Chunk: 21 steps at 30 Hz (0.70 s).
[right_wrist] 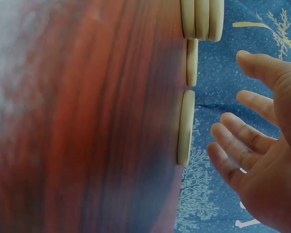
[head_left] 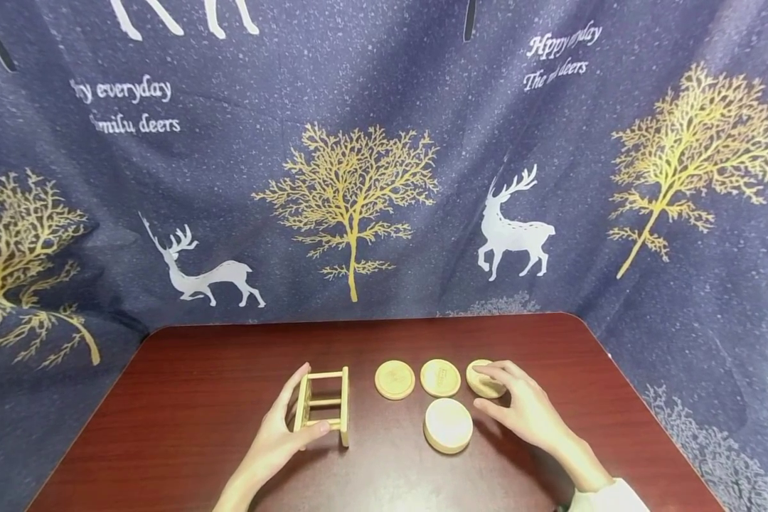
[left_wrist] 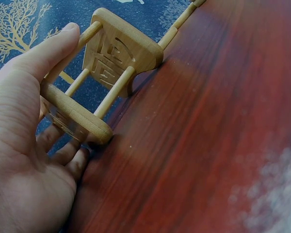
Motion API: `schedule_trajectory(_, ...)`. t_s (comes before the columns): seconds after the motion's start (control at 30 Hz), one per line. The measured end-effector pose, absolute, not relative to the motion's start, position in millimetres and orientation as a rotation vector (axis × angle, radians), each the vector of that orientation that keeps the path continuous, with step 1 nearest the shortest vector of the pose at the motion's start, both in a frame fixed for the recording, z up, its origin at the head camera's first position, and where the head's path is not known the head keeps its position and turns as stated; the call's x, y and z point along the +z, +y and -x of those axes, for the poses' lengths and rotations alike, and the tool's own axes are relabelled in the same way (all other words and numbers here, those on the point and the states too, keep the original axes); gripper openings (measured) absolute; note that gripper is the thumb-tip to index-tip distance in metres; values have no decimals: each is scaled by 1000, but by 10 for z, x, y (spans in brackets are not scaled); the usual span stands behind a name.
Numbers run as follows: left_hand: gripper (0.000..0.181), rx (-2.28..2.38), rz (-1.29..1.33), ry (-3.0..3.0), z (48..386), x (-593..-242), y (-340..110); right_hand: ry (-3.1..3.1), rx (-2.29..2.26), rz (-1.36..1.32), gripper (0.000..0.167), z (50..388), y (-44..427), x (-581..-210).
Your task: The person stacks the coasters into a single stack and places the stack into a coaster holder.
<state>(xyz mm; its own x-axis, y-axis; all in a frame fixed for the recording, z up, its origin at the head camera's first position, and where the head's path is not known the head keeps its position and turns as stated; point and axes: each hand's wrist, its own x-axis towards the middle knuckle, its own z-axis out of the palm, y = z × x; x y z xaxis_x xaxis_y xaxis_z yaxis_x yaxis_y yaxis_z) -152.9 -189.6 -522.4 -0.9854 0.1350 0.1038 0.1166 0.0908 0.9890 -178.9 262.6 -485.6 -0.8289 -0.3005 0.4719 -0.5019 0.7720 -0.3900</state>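
My left hand (head_left: 280, 430) grips a small wooden coaster holder (head_left: 344, 407) at the left of the table. Its thumb lies over a rod and its fingers go behind a side panel. In the left wrist view the holder (left_wrist: 121, 48) shows carved panels joined by round rods. Over the rightmost round wooden coaster (head_left: 480, 384) hovers my right hand (head_left: 531, 409), fingers spread, partly hiding it. The right wrist view shows this hand (right_wrist: 262, 141) apart from the coasters, gripping nothing. Left of it lie a middle coaster (head_left: 440, 377) and a left coaster (head_left: 395, 379).
A stack of coasters (head_left: 448, 425) stands nearer me, in front of the row; edge-on, the stack (right_wrist: 202, 19) shows three layers. The red-brown wooden table (head_left: 198, 377) ends at a blue cloth backdrop (head_left: 384, 85) with deer and trees.
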Motion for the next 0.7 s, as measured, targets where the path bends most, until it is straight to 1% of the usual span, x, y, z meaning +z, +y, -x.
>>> schedule_trajectory(0.7, 105, 2107, -291, 2299, 1546, -5247, -1898, -2660, 741, -527, 58, 1892, 2756, -4867)
